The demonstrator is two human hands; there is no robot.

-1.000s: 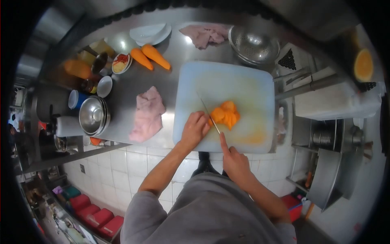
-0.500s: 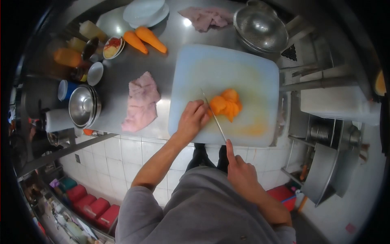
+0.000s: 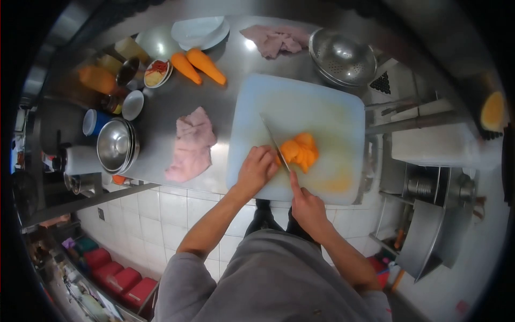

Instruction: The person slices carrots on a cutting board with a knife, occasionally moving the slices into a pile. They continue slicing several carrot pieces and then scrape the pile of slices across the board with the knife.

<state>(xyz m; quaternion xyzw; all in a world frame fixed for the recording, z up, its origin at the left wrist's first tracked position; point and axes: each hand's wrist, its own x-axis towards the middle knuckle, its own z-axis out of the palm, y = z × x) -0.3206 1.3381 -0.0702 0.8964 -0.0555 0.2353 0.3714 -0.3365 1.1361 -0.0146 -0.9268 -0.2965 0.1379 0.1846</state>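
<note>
- Stainless steel counter [image 3: 161, 115], wall-tiled below its front edge, carries a pale blue plastic cutting board [image 3: 316, 107].
- On that board, just beyond the fingers, lies a heap of orange carrot chunks [image 3: 300, 151], cut faces bright and moist-looking, bunched together.
- Left hand [image 3: 256, 169] is curled, fingertips pressing the near side of the heap.
- Right hand [image 3: 306, 206] is closed around the handle of a thin steel knife [image 3: 274, 142], index finger stretched along its spine; the blade runs away from the grip, beside the left knuckles.
- Judged best: tuck fingertips back, let knuckles guide the blade, slice evenly.
- Farther from the grip: pink folded cloth [image 3: 190, 145], two whole orange carrots [image 3: 198, 65], metal colander [image 3: 342, 56].
</note>
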